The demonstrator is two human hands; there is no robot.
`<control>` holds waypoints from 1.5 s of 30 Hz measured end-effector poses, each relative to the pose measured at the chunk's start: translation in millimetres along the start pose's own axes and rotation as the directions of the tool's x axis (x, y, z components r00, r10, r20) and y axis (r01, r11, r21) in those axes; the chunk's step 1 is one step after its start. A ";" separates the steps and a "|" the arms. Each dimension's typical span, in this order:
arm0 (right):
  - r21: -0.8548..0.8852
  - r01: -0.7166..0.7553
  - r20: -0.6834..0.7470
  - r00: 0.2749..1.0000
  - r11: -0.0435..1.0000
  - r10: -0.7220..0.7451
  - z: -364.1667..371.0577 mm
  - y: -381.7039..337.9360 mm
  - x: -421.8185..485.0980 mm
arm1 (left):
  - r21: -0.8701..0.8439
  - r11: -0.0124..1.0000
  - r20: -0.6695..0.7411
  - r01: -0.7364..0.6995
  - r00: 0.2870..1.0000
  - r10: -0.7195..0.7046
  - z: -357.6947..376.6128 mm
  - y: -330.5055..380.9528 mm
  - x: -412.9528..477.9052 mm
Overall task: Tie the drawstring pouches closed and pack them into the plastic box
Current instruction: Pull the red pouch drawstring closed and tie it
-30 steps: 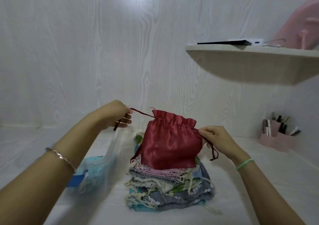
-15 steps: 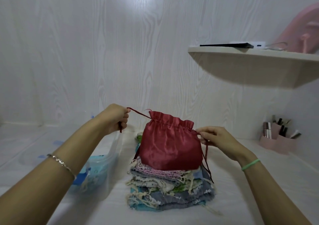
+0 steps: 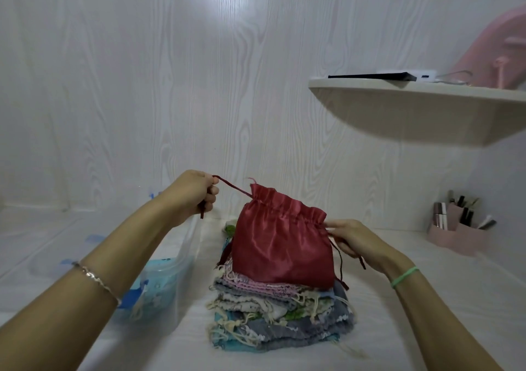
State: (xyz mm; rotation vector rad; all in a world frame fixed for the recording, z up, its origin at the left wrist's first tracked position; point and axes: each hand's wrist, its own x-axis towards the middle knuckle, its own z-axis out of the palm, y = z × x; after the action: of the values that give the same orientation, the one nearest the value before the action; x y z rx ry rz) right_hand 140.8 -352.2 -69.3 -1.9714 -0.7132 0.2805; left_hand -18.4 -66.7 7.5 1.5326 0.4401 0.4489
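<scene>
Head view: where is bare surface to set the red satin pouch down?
Bare surface lies between the stack of fabric pouches and the pink organiser, and left of the clear plastic box. Crowded: the narrow gap between stack and box.

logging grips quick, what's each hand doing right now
Left hand: closed, gripping the dark red drawstring of the shiny red satin pouch.
Right hand: closed, pinching the drawstring at the pouch's other side.

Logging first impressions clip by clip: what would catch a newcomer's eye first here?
A shiny red pouch is held up at centre, over a stack of folded pouches. The left hand holds its drawstring taut up-left; the right hand pinches the drawstring at the pouch's right edge. A clear plastic box sits left of the stack.
</scene>
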 end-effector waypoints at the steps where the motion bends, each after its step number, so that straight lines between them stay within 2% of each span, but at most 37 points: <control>1: -0.038 0.003 0.079 0.997 0.999 0.000 1.9 -0.9 -1.8 | -0.011 1.000 0.006 -0.005 1.000 0.006 1.0 -0.2 0.1; 3: -0.018 -0.001 0.183 0.983 1.000 0.005 4.9 -3.1 -4.4 | -0.051 0.999 0.020 -0.010 1.000 0.011 3.8 -0.2 1.2; 5: 0.034 -0.004 0.218 0.976 0.999 -0.003 7.1 -4.3 -8.1 | -0.083 0.997 0.038 -0.003 0.999 0.006 5.5 -0.3 1.7; 12: 0.028 -0.020 0.346 0.938 0.999 0.009 6.1 -1.8 -11.2 | -0.274 0.961 0.090 0.036 0.996 -0.011 8.6 -2.6 -3.0; 15: -0.025 -0.031 0.432 0.901 0.999 0.039 6.2 -6.2 -15.4 | -0.361 0.931 0.084 0.054 0.996 -0.025 10.3 -4.1 -3.0; 18: -0.032 -0.036 0.450 0.892 0.999 0.047 8.3 -7.3 -16.3 | -0.403 0.913 0.080 0.063 0.996 -0.033 13.0 -5.6 -2.0; 23: 0.038 -0.077 0.310 0.949 0.996 0.062 6.1 1.5 -12.8 | -0.451 0.887 0.084 0.097 0.994 -0.066 11.9 -4.9 -5.6; 28: 0.239 0.013 -0.013 1.000 0.971 -0.010 6.6 10.4 -5.8 | -0.473 0.875 0.013 0.108 0.993 -0.116 5.7 -9.8 -2.6; 32: 0.301 0.068 -0.240 0.971 0.951 0.006 7.5 17.4 -0.6 | -0.518 0.850 -0.021 0.096 0.992 -0.125 2.5 -12.1 -2.4; 36: 0.431 0.109 -0.424 0.901 0.896 0.095 2.6 28.0 -2.9 | -0.525 0.851 -0.104 0.029 0.990 -0.098 -5.9 -8.1 -4.9; 38: 0.480 0.115 -0.466 0.873 0.870 0.142 -1.0 34.8 -6.1 | -0.518 0.855 -0.138 0.008 0.986 -0.093 -11.7 -6.3 -6.0; 42: 0.447 0.099 -0.509 0.846 0.889 0.161 0.9 43.5 -7.4 | -0.481 0.877 -0.180 -0.008 0.980 -0.089 -14.6 -8.4 -7.6; 45: 0.571 0.160 -0.524 0.826 0.805 0.207 -1.4 41.8 -4.8 | -0.426 0.905 -0.130 0.005 0.989 -0.066 -11.3 -8.4 -10.4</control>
State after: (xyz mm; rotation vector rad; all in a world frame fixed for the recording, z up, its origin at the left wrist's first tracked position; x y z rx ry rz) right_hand 152.8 -370.5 -105.3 -1.3351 -0.1603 -0.0790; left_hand -33.1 -62.7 -0.9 1.0715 0.4454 0.5862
